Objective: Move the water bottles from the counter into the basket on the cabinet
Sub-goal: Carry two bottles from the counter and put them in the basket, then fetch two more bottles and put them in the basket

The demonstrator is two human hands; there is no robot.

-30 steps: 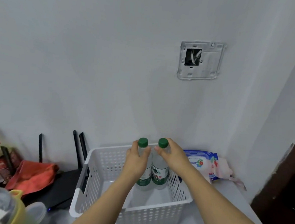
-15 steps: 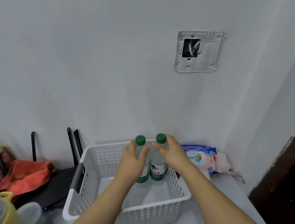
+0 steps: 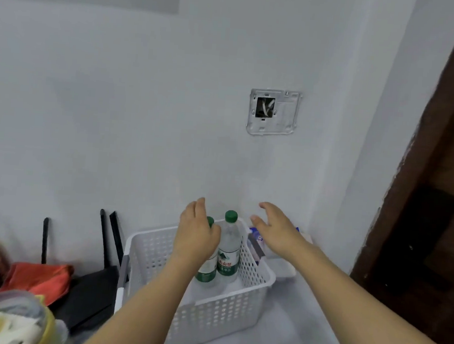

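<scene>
Two clear water bottles with green caps and green labels stand upright side by side in the white perforated basket (image 3: 238,295). The right bottle (image 3: 229,250) is in plain view. The left bottle (image 3: 207,273) is partly hidden behind my left hand (image 3: 196,234), which hovers in front of its neck with fingers raised and spread. My right hand (image 3: 275,230) is open to the right of the bottles, above the basket's right rim, touching nothing.
A pack of wipes (image 3: 256,238) lies behind the basket on the right. A black router (image 3: 97,283) with antennas, a red cloth (image 3: 41,276) and a yellow-lidded container (image 3: 5,320) sit to the left. A dark door frame (image 3: 434,215) stands at the right.
Both hands have let go of the bottles, which now stand in the basket. My right hand has moved off to the right and my left hand has opened.
</scene>
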